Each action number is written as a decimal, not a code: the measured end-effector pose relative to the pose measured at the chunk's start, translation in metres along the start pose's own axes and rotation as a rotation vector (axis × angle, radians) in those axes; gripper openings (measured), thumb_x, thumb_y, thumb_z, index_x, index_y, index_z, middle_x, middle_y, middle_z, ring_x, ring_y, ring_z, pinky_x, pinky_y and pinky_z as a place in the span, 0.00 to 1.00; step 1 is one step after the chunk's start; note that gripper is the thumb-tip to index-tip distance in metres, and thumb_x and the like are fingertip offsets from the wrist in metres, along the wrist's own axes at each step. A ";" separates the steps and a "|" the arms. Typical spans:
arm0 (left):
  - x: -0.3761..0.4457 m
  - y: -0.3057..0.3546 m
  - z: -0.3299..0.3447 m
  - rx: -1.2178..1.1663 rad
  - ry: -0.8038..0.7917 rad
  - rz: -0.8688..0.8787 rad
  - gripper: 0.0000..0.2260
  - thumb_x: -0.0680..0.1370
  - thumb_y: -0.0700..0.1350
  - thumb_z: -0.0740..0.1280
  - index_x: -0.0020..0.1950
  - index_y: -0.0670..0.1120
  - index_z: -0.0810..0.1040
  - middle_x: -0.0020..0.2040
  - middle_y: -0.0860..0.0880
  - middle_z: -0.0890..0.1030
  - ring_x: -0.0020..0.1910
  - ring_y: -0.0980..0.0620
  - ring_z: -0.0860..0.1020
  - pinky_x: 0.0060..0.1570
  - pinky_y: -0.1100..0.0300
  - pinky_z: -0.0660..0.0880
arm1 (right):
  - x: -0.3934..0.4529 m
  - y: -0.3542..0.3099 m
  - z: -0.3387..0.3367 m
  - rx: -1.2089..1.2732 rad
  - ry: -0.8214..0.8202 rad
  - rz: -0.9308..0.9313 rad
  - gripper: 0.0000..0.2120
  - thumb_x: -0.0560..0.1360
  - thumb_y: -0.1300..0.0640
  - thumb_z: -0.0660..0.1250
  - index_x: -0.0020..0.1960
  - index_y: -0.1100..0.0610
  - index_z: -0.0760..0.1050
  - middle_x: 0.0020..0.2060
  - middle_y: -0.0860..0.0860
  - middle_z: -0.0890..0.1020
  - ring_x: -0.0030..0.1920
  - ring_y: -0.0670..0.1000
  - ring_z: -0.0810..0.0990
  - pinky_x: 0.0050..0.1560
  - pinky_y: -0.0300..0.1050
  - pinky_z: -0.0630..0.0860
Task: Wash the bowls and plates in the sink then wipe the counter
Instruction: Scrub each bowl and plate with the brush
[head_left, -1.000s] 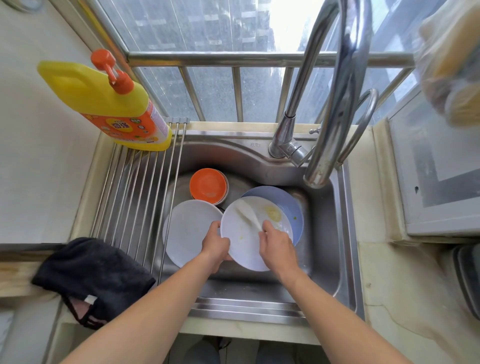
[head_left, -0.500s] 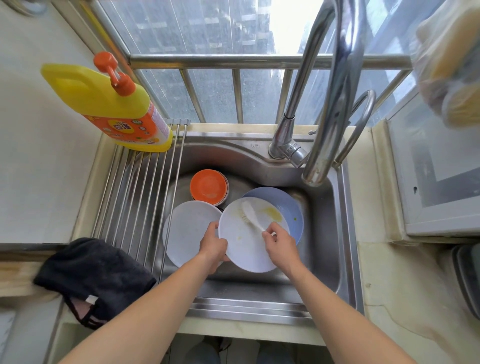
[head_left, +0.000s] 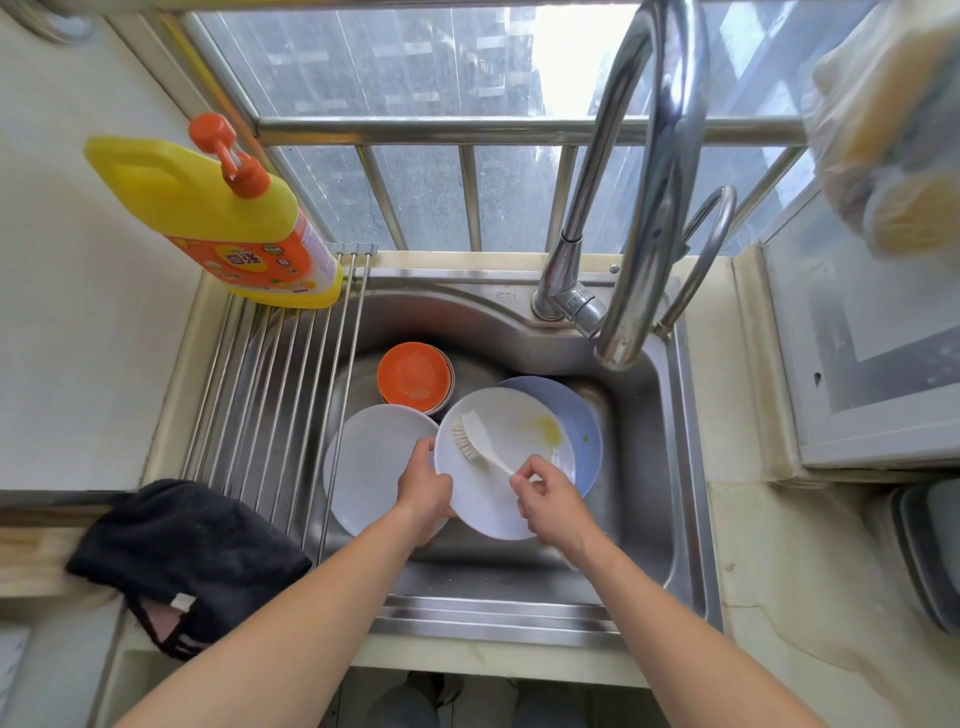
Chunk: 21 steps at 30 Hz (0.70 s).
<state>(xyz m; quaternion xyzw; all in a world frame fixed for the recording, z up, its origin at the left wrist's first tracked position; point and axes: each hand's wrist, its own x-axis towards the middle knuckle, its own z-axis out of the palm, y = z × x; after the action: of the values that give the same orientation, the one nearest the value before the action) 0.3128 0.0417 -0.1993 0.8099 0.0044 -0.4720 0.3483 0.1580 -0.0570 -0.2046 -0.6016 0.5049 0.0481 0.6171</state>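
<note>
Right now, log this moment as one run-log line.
left hand: holds white plate | right hand: grips dish brush | bristles on plate | yellow stain unscrubbed

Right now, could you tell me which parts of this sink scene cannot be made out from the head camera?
- Blue plate: mostly covered by the white plate held above it.
- Orange bowl: how many are stacked cannot be told.
- Dish brush: handle end hidden inside the right hand.
- Plastic bag: blurred and cut by the right edge; contents unclear.
- Detergent bottle: label too small to read.
</note>
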 end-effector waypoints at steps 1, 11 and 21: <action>0.000 -0.001 -0.002 0.011 -0.011 0.002 0.22 0.78 0.34 0.61 0.64 0.57 0.68 0.59 0.46 0.76 0.57 0.41 0.77 0.44 0.42 0.84 | 0.003 0.002 -0.003 -0.032 0.060 0.007 0.10 0.81 0.51 0.62 0.42 0.53 0.68 0.28 0.49 0.74 0.30 0.51 0.70 0.34 0.44 0.67; 0.002 0.001 -0.006 -0.010 -0.013 0.002 0.21 0.79 0.35 0.62 0.65 0.58 0.68 0.58 0.47 0.76 0.57 0.42 0.77 0.46 0.41 0.83 | -0.011 -0.001 0.008 -0.079 0.016 -0.047 0.11 0.82 0.52 0.61 0.43 0.55 0.67 0.29 0.50 0.74 0.33 0.52 0.71 0.33 0.44 0.66; 0.004 0.004 -0.009 -0.153 0.029 -0.026 0.17 0.80 0.37 0.61 0.65 0.53 0.66 0.58 0.50 0.76 0.55 0.42 0.80 0.45 0.41 0.84 | -0.021 -0.005 -0.026 -0.072 -0.211 0.019 0.11 0.81 0.53 0.63 0.44 0.58 0.67 0.28 0.51 0.68 0.26 0.49 0.60 0.25 0.37 0.55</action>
<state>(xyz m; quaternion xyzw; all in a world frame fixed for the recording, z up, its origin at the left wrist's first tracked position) 0.3236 0.0424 -0.1975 0.7877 0.0559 -0.4628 0.4028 0.1369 -0.0671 -0.1809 -0.6103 0.4407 0.1352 0.6443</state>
